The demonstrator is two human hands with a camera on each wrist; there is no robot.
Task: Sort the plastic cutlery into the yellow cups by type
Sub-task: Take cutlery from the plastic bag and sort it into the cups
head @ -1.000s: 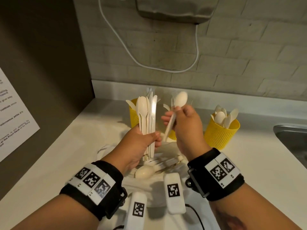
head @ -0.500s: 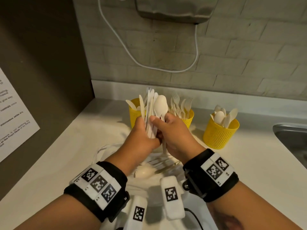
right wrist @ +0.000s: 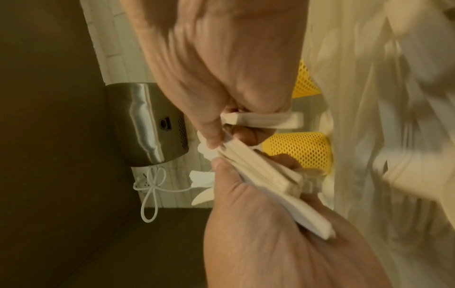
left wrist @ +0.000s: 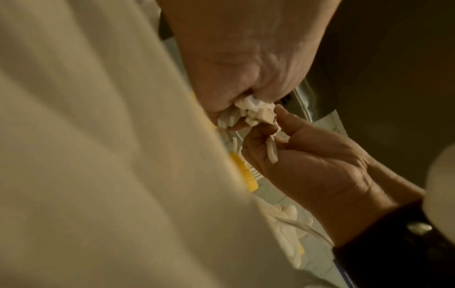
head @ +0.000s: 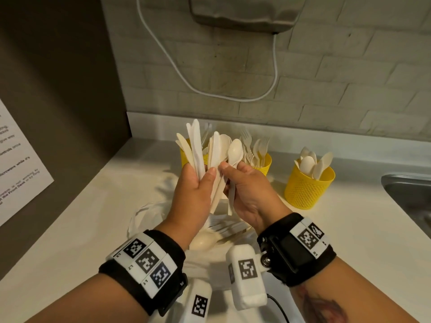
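Observation:
My left hand [head: 196, 185] grips an upright bundle of white cutlery [head: 196, 145], mostly knives, above the counter. My right hand [head: 247, 183] holds a white spoon [head: 235, 151] bowl up, right beside the bundle, and its thumb touches the bundle. Three yellow mesh cups stand behind: the left cup [head: 185, 157] with knives is partly hidden, the middle cup [head: 265, 163] holds forks, and the right cup [head: 307, 190] holds spoons. The right wrist view shows the spoon handle [right wrist: 265, 120] in my right hand and the bundle [right wrist: 270, 181] in my left hand [right wrist: 270, 243]. The left wrist view shows the bundle's ends [left wrist: 251, 111].
More loose cutlery [head: 205, 238] lies on a white bag under my hands. A steel sink [head: 410, 194] is at the far right. A metal wall unit [head: 245, 15] with a white cable hangs above. A paper notice [head: 21, 169] is on the dark left wall.
My right hand carried the spoon left from in front of the middle cup to the bundle. It now sits against the bundle, and the fork cup shows again.

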